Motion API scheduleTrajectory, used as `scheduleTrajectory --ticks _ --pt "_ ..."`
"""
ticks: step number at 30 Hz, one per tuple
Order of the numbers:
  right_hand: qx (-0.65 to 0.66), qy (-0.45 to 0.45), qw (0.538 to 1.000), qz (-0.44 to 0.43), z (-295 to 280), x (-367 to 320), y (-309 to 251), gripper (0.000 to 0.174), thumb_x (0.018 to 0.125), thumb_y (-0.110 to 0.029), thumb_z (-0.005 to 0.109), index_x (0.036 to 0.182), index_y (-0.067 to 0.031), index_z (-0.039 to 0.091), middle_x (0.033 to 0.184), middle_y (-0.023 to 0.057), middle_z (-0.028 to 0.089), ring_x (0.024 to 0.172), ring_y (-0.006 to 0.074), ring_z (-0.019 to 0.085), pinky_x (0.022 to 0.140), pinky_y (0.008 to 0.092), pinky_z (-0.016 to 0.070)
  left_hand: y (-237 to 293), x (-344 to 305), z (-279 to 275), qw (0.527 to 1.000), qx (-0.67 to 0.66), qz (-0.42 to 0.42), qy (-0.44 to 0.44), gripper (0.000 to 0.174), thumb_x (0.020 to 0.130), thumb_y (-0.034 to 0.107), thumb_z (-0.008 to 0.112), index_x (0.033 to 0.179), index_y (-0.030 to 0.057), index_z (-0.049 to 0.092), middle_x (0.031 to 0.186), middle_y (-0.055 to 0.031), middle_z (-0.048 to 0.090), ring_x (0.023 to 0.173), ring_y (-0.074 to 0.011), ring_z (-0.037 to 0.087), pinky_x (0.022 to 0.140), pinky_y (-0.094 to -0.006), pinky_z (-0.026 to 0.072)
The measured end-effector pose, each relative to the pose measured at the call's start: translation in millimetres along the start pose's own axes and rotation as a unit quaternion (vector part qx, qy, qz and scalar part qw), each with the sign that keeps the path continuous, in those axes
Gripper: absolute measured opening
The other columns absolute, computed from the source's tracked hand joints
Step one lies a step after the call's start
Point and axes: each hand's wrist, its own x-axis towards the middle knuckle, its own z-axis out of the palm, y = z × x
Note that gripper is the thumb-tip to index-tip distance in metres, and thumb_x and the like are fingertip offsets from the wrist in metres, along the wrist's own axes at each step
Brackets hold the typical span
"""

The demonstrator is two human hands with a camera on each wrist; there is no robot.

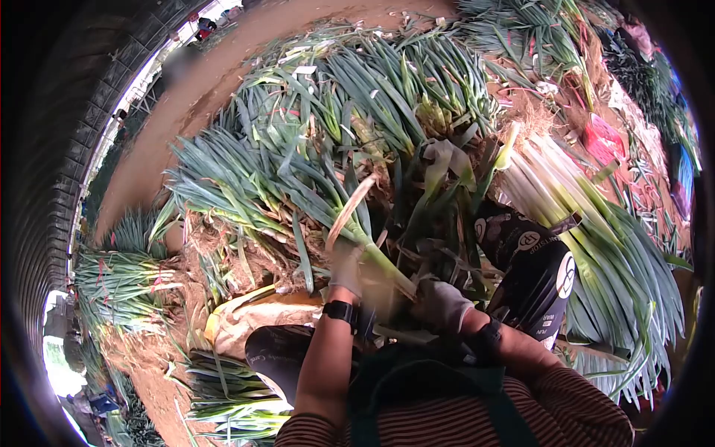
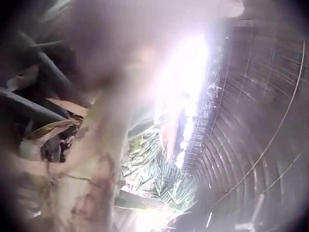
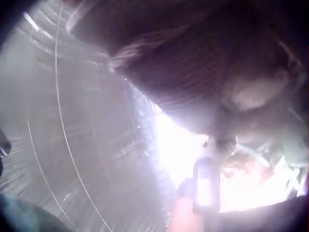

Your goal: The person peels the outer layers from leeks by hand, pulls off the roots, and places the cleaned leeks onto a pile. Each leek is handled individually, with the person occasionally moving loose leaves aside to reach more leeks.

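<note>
A single leek [image 1: 383,264] slants between the two hands in the head view, with its green leaves toward the heap and its pale end low at the right. My right hand [image 1: 445,305], in a light glove, grips that pale end. Blurred by motion, my left hand [image 1: 346,270] is beside the stalk, and I cannot tell how its fingers lie. Just above it curves a dry tan leaf [image 1: 351,210]. Close up in the left wrist view, a pale stalk [image 2: 89,183] with brown marks runs up to the blurred hand. The right wrist view shows mostly a dark, ribbed sleeve-like shape.
Heaped leeks [image 1: 387,89] with roots and soil lie in front. A large bundle of white-stemmed leeks [image 1: 588,216] rests beside the right knee. Tied leeks [image 1: 123,287] are at the left, near a yellow-edged sack [image 1: 275,320]. A red net [image 1: 603,139] lies far right.
</note>
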Motion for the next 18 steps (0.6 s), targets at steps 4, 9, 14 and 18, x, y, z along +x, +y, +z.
scheduleTrajectory --ticks 4,9,14,18 --pt "-0.054 0.082 0.995 -0.017 6 6 7 0.031 0.079 -0.019 0.061 0.106 -0.0038 0.057 0.084 0.0218 0.068 0.082 0.0386 0.067 0.072 0.0493 0.0513 -10 -21 5 0.996 0.008 -0.088 -0.014 0.028 0.092 0.033 0.064 0.106 0.0089 0.065 0.088 -0.0033 0.065 0.072 -0.017 0.063 0.061 -0.032 0.0526" --pt "-0.064 0.159 0.983 -0.065 -16 12 -5 0.028 0.083 -0.021 0.06 0.105 -0.0039 0.057 0.079 0.0226 0.067 0.076 0.0401 0.067 0.067 0.0498 0.0509 -82 -87 2 0.924 0.302 0.061 -0.224 0.021 0.091 0.022 0.06 0.104 0.0058 0.064 0.089 -0.0035 0.065 0.073 -0.014 0.061 0.062 -0.0299 0.0509" --pt "0.053 0.115 0.985 -0.115 -46 -4 -22 0.032 0.083 -0.026 0.068 0.101 -0.001 0.062 0.077 0.0198 0.066 0.074 0.0367 0.065 0.066 0.0439 0.0508 -57 -50 -57 0.918 0.332 0.212 0.057 0.025 0.086 0.021 0.067 0.103 0.0029 0.066 0.088 -0.0055 0.066 0.076 -0.0126 0.06 0.066 -0.029 0.0491" --pt "0.243 -0.036 0.964 -0.105 -56 -16 -38 0.024 0.084 -0.02 0.07 0.095 0.0004 0.065 0.069 0.01 0.065 0.056 0.0179 0.06 0.053 0.0317 0.0467 29 -62 -25 0.979 0.052 0.194 -0.047 0.052 0.093 0.047 0.059 0.121 0.0037 0.062 0.102 -0.0054 0.066 0.089 -0.0163 0.062 0.077 -0.0294 0.05"
